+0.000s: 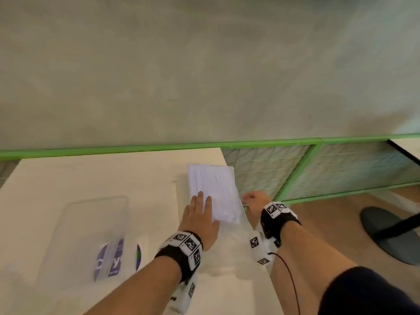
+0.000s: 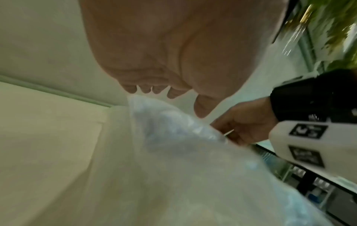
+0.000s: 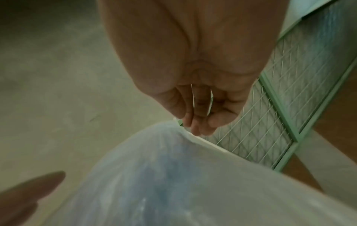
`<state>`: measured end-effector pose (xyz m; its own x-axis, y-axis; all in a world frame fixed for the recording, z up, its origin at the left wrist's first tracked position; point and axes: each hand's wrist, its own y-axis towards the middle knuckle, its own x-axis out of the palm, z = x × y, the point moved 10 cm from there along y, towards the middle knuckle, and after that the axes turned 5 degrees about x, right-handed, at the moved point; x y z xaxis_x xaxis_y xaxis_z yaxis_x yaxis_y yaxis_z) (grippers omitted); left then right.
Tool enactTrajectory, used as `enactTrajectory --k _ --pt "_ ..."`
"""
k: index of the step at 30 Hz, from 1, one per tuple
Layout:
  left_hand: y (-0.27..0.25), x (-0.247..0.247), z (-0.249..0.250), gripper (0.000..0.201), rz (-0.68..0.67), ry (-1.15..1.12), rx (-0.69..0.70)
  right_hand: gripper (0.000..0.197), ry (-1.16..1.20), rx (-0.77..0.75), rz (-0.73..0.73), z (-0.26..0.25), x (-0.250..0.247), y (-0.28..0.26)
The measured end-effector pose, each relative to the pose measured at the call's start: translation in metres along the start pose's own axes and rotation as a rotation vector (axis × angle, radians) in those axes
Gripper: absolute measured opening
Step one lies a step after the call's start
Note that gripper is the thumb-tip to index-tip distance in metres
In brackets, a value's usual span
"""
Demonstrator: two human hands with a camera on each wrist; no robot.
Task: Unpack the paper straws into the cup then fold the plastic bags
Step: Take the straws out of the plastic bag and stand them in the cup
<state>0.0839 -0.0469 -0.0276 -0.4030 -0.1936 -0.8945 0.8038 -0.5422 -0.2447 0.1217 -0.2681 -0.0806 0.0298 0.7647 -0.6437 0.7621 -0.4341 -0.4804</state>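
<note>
A clear plastic bag (image 1: 211, 183) holding a white bundle of paper straws lies near the right edge of the pale table (image 1: 79, 176). My left hand (image 1: 204, 208) lies flat on its near end, fingers straight, pressing it down. In the left wrist view the fingertips (image 2: 146, 90) rest on the bag (image 2: 173, 137). My right hand (image 1: 250, 198) is at the bag's right edge, beyond the table's side. Its curled fingers (image 3: 201, 122) pinch the edge of the bag (image 3: 164, 175). No cup is clearly in view.
A flat clear plastic piece with a purple label (image 1: 109, 258) lies on the table's left part; I cannot tell what it is. A green-framed wire mesh fence (image 1: 295, 169) runs behind and right of the table. A dark round stand base (image 1: 386, 233) sits on the floor.
</note>
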Motion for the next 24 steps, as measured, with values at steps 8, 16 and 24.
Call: enactTrajectory --k 8,16,24 --pt "0.008 0.034 -0.032 0.068 -0.158 -0.072 -0.1 0.017 0.311 0.012 -0.131 -0.013 0.011 0.006" --pt "-0.007 0.027 -0.04 0.069 -0.131 -0.136 -0.131 0.021 0.277 -0.092 -0.14 -0.065 0.005 -0.031" --pt "-0.069 0.023 -0.018 0.066 -0.147 -0.211 0.058 0.027 0.046 -0.406 -0.041 -0.123 0.001 -0.137"
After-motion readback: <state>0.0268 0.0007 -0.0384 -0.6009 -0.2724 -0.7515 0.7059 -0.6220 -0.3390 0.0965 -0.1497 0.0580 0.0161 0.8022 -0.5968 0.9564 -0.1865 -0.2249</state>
